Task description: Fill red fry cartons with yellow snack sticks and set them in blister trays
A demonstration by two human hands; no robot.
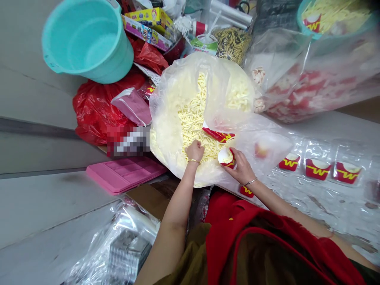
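Amid yellow sticks [192,114] heaped on clear plastic [168,99], the left hand [195,150] rests with fingers curled in; whether it holds any sticks, I cannot tell. Just beside it, at the heap's near right edge, the right hand [242,168] grips a small red carton [227,158] between thumb and fingers, its white mouth tilted toward the left hand. Nested cartons [219,135] lie on the sticks just beyond. Filling seems the step in hand; the next move probably calls for keeping that mouth steady and open.
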